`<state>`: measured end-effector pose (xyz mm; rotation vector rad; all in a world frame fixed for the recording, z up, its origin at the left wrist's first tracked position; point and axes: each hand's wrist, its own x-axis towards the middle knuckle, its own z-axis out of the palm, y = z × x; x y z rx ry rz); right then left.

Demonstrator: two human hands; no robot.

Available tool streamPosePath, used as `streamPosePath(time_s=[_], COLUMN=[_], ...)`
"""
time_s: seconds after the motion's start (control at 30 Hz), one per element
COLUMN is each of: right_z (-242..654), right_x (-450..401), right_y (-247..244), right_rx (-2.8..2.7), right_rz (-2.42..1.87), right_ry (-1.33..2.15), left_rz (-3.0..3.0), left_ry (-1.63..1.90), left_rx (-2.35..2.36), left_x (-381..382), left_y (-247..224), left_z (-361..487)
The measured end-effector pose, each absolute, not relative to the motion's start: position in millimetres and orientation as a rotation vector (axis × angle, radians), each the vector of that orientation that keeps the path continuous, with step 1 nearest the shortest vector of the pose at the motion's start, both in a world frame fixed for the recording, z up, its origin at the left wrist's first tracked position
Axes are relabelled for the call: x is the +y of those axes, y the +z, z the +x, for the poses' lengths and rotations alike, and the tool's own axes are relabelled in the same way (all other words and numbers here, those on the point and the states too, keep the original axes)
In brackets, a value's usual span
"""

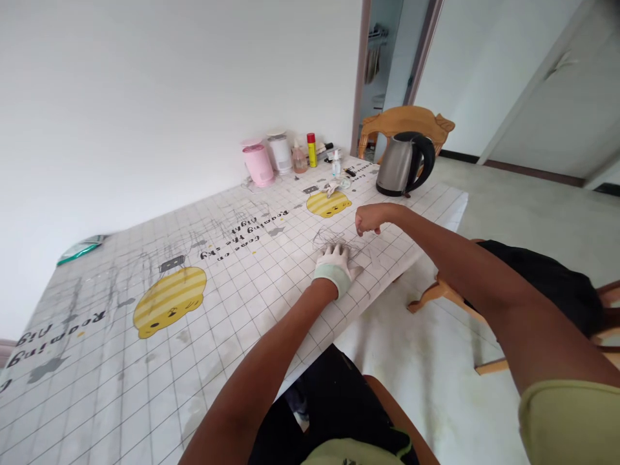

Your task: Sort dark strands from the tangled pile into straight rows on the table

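Note:
My left hand (334, 261) wears a white work glove with a pale green cuff (333, 276). It lies flat with fingers spread on the white gridded tablecloth (261, 284), beside a patch of dark scribbled lines (327, 237). My right hand (371, 219) is bare and closed, held to the right of those lines over the tablecloth. Whatever its fingers hold, if anything, is hidden. Beyond my hands a crumpled white and pale green item (332, 188), glove-like in look, rests near a yellow striped print.
An electric kettle (397, 168) stands at the table's right end, near a wooden chair (411, 119). Along the wall are a pink container (259, 165), a white container (281, 154), a yellow can with red cap (312, 152) and small bottles. A green-edged packet (81, 250) lies far left.

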<state>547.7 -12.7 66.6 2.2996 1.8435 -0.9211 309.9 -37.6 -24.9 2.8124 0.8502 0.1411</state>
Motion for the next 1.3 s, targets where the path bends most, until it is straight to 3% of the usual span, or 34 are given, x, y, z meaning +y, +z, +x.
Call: streamPosePath(time_s=[0.27,0.43,0.6,0.77,0.9,1.07,1.3], right_z=[538.1,483.5,398.6,303.4,251.6,218.2,182.2], right_x=[-43.1,-39.5,-18.1,1.3,11.6,21.1,16.9], right_y=[84.2,84.2,73.3,59.6,43.5,29.8,8.7], right_rx=[2.258,2.49,2.658,2.493,2.31,2.704,2.733], right_rz=[2.407,2.616,2.464,2.028,1.785,1.843,1.206], right_ry=[-0.946,-1.019,-1.5,-2.319,-2.634,-2.354,-2.551], left_rz=[2.818,2.756,2.772,2.959,2.4,1.339,1.194], left_ry=[0.302,0.527,0.869,0.765,1.041,1.232,1.216], left_rx=[0.902,1.115,1.353,1.116,1.293,1.378,1.436], left_x=[-33.8,-24.0,-17.8,-7.4,-0.7,8.7,22.8], left_y=[-18.6,6.9,33.4,42.1,37.6,32.2,20.8], left_z=[309.1,237.9,139.1,75.3,33.1,-4.9,-23.3])
